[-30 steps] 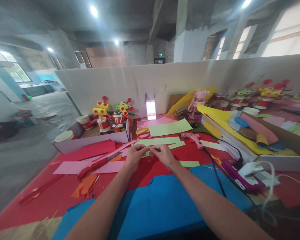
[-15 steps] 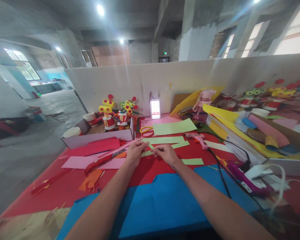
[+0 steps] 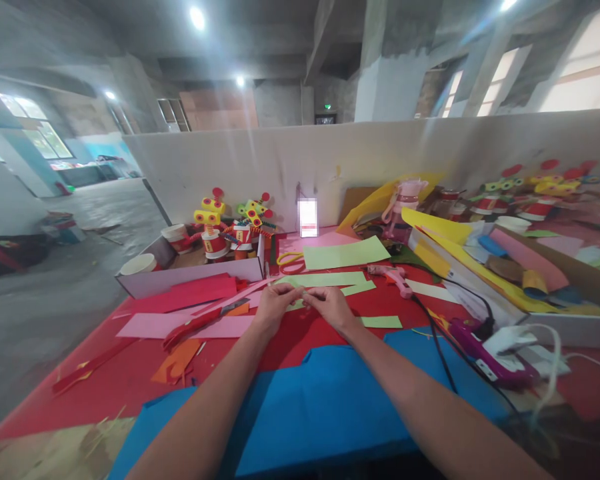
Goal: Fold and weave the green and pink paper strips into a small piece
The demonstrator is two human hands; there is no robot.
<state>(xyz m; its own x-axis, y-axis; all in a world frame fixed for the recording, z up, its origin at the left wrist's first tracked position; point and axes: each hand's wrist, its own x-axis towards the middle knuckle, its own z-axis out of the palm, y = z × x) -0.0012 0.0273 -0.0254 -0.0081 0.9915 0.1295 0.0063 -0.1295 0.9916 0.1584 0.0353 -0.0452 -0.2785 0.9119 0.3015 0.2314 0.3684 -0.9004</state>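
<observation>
My left hand [image 3: 276,308] and my right hand [image 3: 334,309] meet above the red table, fingertips nearly touching. Both pinch a small light-green paper strip [image 3: 304,292], mostly hidden by the fingers. Just beyond the hands lie longer green paper strips [image 3: 335,279]. Another green strip [image 3: 381,322] rests right of my right wrist. To the left of my left hand are pink paper strips [image 3: 153,325] and a red-handled tool [image 3: 193,329], its kind hard to make out. Yellow-and-red-handled scissors [image 3: 291,262] lie behind the hands.
A pink glue gun [image 3: 393,277] lies to the right, its black cord running toward a purple power strip [image 3: 495,357]. Paper-cup robot figures [image 3: 215,243] stand in a shallow box [image 3: 215,273] at left. A larger box [image 3: 570,327] holds coloured paper. Blue cloth [image 3: 340,407] covers the near edge.
My hands have drawn closer together, and the green strip between them shows less than before. The whole view has shifted slightly.
</observation>
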